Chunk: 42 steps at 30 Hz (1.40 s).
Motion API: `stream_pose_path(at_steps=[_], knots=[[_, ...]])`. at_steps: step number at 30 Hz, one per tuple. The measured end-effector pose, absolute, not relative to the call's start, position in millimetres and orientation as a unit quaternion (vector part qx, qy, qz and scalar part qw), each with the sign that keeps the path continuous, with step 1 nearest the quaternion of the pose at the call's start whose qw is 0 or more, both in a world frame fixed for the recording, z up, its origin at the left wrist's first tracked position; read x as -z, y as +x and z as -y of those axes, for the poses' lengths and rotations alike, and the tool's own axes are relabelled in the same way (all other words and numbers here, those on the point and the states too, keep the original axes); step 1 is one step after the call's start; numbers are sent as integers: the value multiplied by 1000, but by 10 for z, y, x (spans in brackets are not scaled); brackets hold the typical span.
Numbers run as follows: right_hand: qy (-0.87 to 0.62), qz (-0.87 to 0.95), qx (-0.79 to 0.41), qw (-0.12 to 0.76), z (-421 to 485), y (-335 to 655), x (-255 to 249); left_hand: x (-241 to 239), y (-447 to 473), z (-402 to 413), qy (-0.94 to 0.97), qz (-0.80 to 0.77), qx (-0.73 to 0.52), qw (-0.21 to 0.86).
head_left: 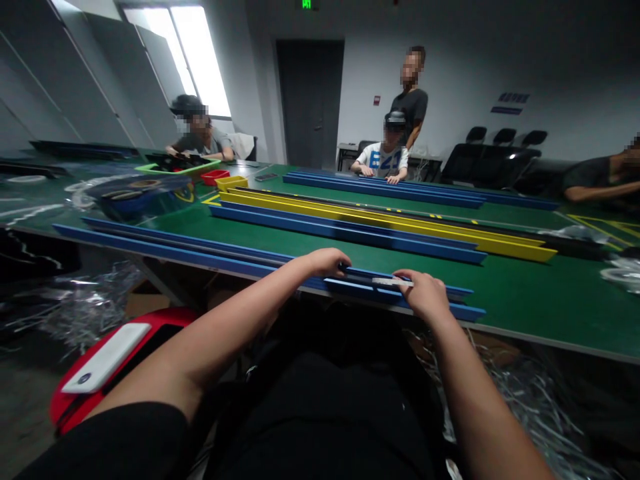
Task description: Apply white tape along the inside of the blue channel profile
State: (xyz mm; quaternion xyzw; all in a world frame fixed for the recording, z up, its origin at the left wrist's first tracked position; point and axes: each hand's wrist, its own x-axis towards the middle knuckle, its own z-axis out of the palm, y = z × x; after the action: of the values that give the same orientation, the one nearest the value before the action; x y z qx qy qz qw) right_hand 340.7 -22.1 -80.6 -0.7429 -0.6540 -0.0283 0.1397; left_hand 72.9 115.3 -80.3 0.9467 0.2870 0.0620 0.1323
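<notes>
Along the near edge of the table lies a long blue channel rail (pixel 175 253). My left hand (pixel 327 262) is over this rail, its fingers curled down around something small and dark that I cannot make out. Further right, my right hand (pixel 427 295) pinches a thin, light grey flat strip (pixel 391 283) between thumb and fingers, just above the rail. The strip points left toward my left hand. Both hands hide parts of the rail beneath them.
Beyond lie another blue rail (pixel 300 222) and a long yellow rail (pixel 400 222) on the green table (pixel 525 293). A yellow bin (pixel 232 183) and red bin (pixel 215 177) stand back left. Co-workers sit across the table. A red stool (pixel 75 407) is at lower left.
</notes>
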Motion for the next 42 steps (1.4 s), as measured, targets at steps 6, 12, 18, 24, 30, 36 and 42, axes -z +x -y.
stream_pose_path(at_steps=[6,12,18,24,30,36,42], knots=[[-743,644,4,181,216,3199,790,745,525,-1145,932,-326,-55,149],[-684,651,-85,317,210,3345,834,708,585,-1101,925,-341,-52,158],[-666,597,-195,403,247,3519,770,695,593,-1112,922,-339,-47,181],[-704,614,-76,348,337,3828,718,713,607,-1151,925,-330,-47,180],[-727,647,-35,226,317,3845,816,711,609,-1144,923,-343,-39,168],[-735,652,-33,185,260,3850,853,697,624,-1120,921,-354,-30,160],[-729,670,-46,131,235,3864,822,659,663,-1079,920,-356,-6,161]])
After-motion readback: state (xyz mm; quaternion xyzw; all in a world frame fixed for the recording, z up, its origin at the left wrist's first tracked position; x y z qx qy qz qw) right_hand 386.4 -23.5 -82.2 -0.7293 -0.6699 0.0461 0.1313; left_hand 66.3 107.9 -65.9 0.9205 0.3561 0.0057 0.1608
